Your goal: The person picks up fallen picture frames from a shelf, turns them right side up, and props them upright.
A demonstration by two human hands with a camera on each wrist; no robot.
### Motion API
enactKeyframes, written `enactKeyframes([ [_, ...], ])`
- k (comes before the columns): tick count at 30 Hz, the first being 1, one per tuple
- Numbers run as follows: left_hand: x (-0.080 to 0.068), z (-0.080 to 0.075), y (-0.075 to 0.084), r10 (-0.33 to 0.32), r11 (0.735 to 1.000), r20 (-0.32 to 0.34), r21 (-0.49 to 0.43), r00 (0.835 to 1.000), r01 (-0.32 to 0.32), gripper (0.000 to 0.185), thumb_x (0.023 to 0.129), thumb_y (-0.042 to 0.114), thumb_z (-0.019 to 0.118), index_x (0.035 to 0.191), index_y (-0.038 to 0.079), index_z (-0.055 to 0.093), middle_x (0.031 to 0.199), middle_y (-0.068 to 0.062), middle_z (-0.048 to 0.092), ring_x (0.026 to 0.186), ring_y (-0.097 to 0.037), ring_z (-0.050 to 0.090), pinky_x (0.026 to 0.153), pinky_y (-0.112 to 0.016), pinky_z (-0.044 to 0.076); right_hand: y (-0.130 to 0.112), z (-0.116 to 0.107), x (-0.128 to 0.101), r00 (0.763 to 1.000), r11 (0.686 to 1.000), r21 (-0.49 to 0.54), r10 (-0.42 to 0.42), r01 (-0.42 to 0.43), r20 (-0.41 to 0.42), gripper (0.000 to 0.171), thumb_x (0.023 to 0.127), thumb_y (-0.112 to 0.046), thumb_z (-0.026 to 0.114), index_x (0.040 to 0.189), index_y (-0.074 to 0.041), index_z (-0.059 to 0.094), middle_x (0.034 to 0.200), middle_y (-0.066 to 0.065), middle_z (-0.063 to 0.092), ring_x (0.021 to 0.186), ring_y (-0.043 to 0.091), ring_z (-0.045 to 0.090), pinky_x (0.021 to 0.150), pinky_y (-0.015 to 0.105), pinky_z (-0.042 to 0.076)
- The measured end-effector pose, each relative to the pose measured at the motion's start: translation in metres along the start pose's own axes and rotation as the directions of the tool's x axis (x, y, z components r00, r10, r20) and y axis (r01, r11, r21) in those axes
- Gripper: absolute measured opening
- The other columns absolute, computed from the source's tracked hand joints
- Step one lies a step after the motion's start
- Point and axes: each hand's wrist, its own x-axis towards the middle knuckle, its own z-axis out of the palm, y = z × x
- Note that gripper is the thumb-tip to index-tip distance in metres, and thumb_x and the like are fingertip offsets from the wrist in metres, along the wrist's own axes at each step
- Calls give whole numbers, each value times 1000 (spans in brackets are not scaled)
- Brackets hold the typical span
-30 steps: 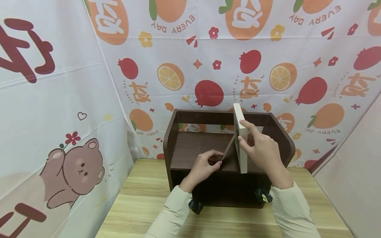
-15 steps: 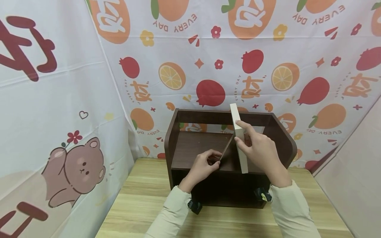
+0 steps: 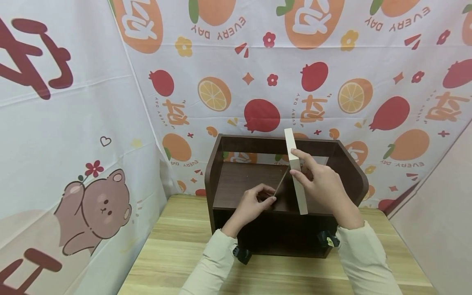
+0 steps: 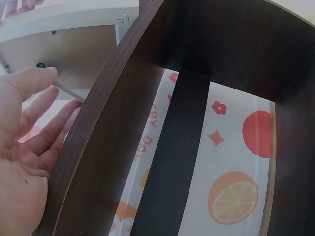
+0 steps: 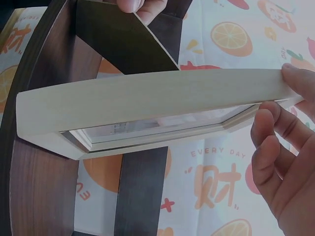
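Observation:
A white picture frame (image 3: pixel 299 186) stands edge-on on the upper board of a dark brown desk shelf (image 3: pixel 236 184), leaning a little left at its top. My right hand (image 3: pixel 326 186) holds its upper edge between thumb and fingers. In the right wrist view the glazed front of the frame (image 5: pixel 147 98) shows partly. From its back a flat support leg (image 3: pixel 282 180) slants out to the left. My left hand (image 3: pixel 253 203) pinches the free lower end of that leg. The brown backing board (image 4: pixel 93 51) is visible in the left wrist view.
Raised side panels (image 3: pixel 211 176) and a back rail (image 3: pixel 254 145) bound the shelf's upper board. Below is a dark lower compartment (image 3: pixel 284 233). The shelf stands on a wood-grain table (image 3: pixel 177 229), with a fruit-print cloth (image 3: pixel 221 53) hanging behind.
The top of the picture frame has tipped slightly left, with my right hand moving along. My left hand stays at the support leg. The head view has shifted a little.

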Motion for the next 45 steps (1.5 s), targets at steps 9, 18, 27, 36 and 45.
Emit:
enactKeyframes([
  [9,2,-1,1,-36,996,-4,-84,999,36,22,93,17,65,113,9,66,105,-11,68,90,-24,65,68,-20,51,4,2,1,999,999,18,-40,40,-6,52,93,-19,65,141,-25,46,65,-3,47,51,7,32,53,26,32],
  [18,-4,-13,31,-36,992,4,-120,999,36,23,94,7,62,115,-3,63,107,-20,66,94,-32,64,73,-21,49,0,4,4,1000,999,30,-22,21,13,49,95,-19,62,140,-25,45,63,-3,43,51,8,32,52,26,31],
  [27,2,-17,30,-43,984,1,-170,999,43,21,93,4,61,113,-3,64,109,-25,64,91,-28,62,70,-30,52,-6,5,6,999,999,45,-4,2,54,48,97,-18,59,142,-20,43,66,-2,52,51,8,38,51,26,34],
  [36,9,-24,28,-65,985,46,-156,997,72,22,94,5,60,115,-2,64,112,-24,65,90,-33,62,69,-36,53,-10,4,10,994,998,50,26,-32,110,51,97,-18,57,145,-18,39,70,0,57,52,9,42,51,27,36],
  [45,16,-29,29,-72,987,67,-140,995,80,23,94,7,60,115,-2,65,111,-24,65,98,-38,62,74,-40,53,-13,4,14,988,997,48,56,-64,146,53,97,-20,56,146,-17,36,71,2,58,51,10,44,50,28,37],
])
